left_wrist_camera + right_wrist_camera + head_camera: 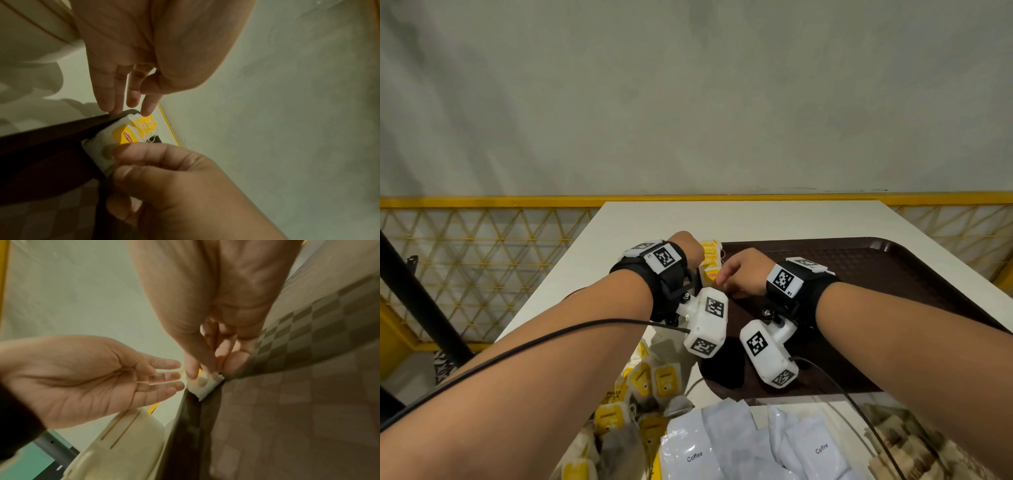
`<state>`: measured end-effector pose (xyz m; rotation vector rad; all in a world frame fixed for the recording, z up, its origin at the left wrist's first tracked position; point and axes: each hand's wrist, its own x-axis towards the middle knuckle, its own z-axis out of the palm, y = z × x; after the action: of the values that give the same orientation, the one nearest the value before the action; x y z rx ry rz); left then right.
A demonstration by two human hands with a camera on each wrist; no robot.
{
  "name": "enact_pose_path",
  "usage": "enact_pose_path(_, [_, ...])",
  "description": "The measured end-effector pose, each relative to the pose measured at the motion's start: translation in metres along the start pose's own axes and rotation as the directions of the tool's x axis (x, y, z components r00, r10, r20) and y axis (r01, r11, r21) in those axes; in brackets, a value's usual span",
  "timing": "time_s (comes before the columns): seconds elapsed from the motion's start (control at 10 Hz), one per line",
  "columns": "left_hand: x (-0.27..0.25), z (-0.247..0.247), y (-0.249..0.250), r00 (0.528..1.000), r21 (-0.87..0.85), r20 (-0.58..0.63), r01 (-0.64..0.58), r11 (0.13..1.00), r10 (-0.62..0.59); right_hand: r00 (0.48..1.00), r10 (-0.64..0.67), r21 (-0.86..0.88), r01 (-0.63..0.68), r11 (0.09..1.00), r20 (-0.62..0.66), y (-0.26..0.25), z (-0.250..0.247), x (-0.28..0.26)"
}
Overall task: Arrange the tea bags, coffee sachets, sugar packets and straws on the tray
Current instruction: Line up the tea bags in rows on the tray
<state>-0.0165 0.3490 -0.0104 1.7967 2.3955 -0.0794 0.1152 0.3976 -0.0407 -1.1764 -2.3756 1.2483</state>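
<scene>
**Tea bags at the tray's left corner**

We see the right hand (744,274) pinching the stacked tea bags (131,133) at the brown tray (859,270) rim, centre frame. Our left hand (88,379) hovers beside them, fingers straight and spread, holding nothing.

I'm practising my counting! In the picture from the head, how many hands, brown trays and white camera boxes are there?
Hands: 2, the left hand and the right hand, which pinches the tea bags
Brown tray: 1
White camera boxes: 2
Total: 5
</scene>
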Motion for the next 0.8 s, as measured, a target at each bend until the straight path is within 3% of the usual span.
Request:
enact_pose_path(0.1, [-0.007, 0.002, 0.001, 0.998, -0.193, -0.008, 0.066, 0.979, -0.069, 0.995, 0.022, -0.074, -0.015, 0.997, 0.096, -0.001, 0.000, -0.004])
enact_pose_path(0.2, [-0.014, 0.002, 0.004, 0.985, -0.411, 0.029, 0.165, 0.896, -0.168, 0.992, 0.012, -0.121, 0.003, 0.993, 0.127, -0.002, 0.001, -0.005])
enact_pose_path(0.3, [-0.004, 0.009, 0.002, 0.948, -0.728, 0.067, 0.260, 0.634, -0.311, 0.993, 0.000, -0.113, 0.013, 0.993, 0.114, -0.002, 0.001, -0.005])
enact_pose_path(0.4, [0.002, 0.011, 0.002, 0.947, -0.768, 0.086, 0.261, 0.586, -0.308, 0.999, 0.004, -0.049, -0.001, 0.999, 0.054, -0.004, 0.000, -0.003])
enact_pose_path(0.5, [0.000, 0.011, 0.006, 0.949, -0.815, 0.083, 0.239, 0.527, -0.303, 0.996, 0.016, 0.056, -0.011, 0.998, -0.086, 0.000, 0.000, 0.004])
enact_pose_path(0.6, [0.001, 0.014, 0.009, 0.945, -0.833, 0.109, 0.256, 0.490, -0.308, 0.982, 0.008, 0.031, -0.002, 1.000, -0.187, 0.006, 0.001, 0.009])
enact_pose_path(0.7, [0.008, 0.018, 0.006, 0.929, -0.870, 0.114, 0.265, 0.416, -0.353, 0.988, -0.029, 0.018, 0.032, 0.999, -0.149, 0.009, 0.005, 0.008])
enact_pose_path(0.8, [0.001, 0.010, 0.005, 0.960, -0.712, 0.040, 0.222, 0.666, -0.276, 0.989, -0.052, 0.106, 0.067, 0.992, -0.138, 0.007, 0.009, 0.005])
